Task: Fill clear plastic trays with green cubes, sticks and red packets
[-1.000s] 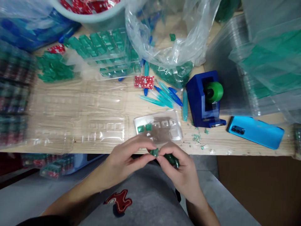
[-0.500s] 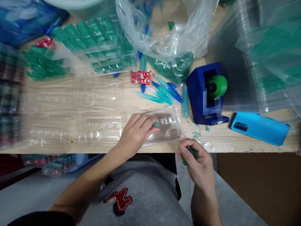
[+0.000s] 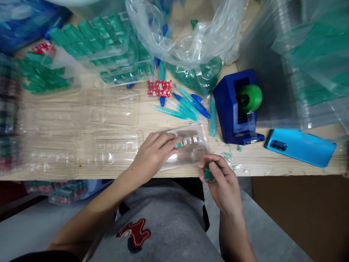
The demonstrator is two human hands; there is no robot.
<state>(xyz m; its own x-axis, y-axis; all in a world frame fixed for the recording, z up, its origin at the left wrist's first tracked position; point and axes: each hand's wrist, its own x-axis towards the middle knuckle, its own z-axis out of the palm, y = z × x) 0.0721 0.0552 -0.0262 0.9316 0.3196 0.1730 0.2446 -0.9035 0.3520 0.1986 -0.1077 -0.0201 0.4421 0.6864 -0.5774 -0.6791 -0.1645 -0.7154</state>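
"Where is the left hand (image 3: 155,154)?"

"Arched over a clear tray (image 3: 194,151); its fingertips meet a small green piece (image 3: 178,145), though I can't tell whether they pinch it or merely touch it; nor can I tell whether the piece sits in a compartment."

"And the right hand (image 3: 222,178)?"

"Thumb and fingers curl round a green clump (image 3: 208,173), gripping it just beside the tray's near right corner."

"What lies around those grips?"

"Ahead of the left one, blue and teal sticks (image 3: 200,108) and a red packet (image 3: 159,88); left of it, more clear trays (image 3: 111,149); beyond the right one, a blue tape dispenser (image 3: 227,105); farther right, a blue phone (image 3: 305,147)."
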